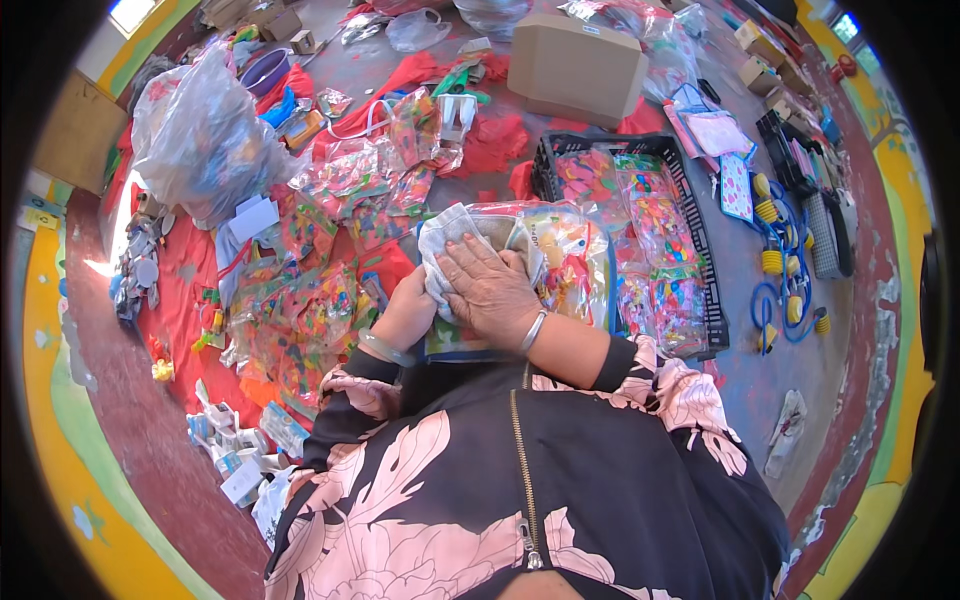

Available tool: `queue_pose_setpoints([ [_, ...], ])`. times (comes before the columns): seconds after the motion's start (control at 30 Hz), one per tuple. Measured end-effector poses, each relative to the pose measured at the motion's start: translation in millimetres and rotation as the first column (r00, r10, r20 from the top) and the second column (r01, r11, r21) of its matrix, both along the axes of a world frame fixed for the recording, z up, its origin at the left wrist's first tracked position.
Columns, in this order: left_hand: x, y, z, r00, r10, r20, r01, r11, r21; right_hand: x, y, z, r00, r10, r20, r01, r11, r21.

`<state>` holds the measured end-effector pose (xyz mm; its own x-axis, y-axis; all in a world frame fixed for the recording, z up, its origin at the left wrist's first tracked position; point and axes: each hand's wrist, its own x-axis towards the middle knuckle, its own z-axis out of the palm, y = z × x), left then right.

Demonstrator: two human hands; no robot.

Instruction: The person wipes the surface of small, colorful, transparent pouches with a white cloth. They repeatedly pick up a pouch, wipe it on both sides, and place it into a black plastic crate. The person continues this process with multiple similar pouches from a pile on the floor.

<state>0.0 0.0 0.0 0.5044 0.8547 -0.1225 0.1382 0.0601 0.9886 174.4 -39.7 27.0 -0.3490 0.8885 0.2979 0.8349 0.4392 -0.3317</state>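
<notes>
Right in the middle, the cloth [442, 240] lies on the bag [578, 275], right hand [490, 297] on top, left hand [409, 308] at its left side! Out left, packets [310, 310] spread, a sack [210, 140] beyond, a basin [264, 72] behind that; to the right, a crate [716, 325] with more packets [660, 240] inside; farther ahead, a box [575, 70].

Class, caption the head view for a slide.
Right hand on a pale cloth over a clear bag, left hand at the cloth's edge, crate alongside.
</notes>
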Motion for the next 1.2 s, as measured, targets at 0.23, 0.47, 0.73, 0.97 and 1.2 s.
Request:
queue_pose_setpoints([
  [0.23, 2, -2, 9, 0.995, -0.021, -0.094, 0.019, 0.999, -0.027, 33, -2, 6, 0.973, -0.131, 0.19, 0.134, 0.991, -0.007],
  [0.47, 4, -7, 6, 0.999, 0.022, 0.029, -0.021, 0.999, -0.037, 74, 10, 14, 0.915, -0.297, 0.273, 0.304, 0.952, 0.017],
  [0.73, 5, -10, 17, 0.995, 0.045, 0.088, -0.037, 0.994, -0.1, 110, 19, 6, 0.932, -0.36, 0.033, 0.359, 0.933, 0.035],
  [0.97, -1, -6, 3, 0.996, 0.016, 0.093, -0.006, 0.994, -0.111, 183, 16, 6, 0.847, -0.528, -0.062, 0.53, 0.847, 0.03],
  [1.2, 3, -9, 10, 0.986, 0.06, 0.155, -0.032, 0.984, -0.178, 144, -14, 113, 0.918, -0.383, -0.1, 0.371, 0.747, 0.552],
])
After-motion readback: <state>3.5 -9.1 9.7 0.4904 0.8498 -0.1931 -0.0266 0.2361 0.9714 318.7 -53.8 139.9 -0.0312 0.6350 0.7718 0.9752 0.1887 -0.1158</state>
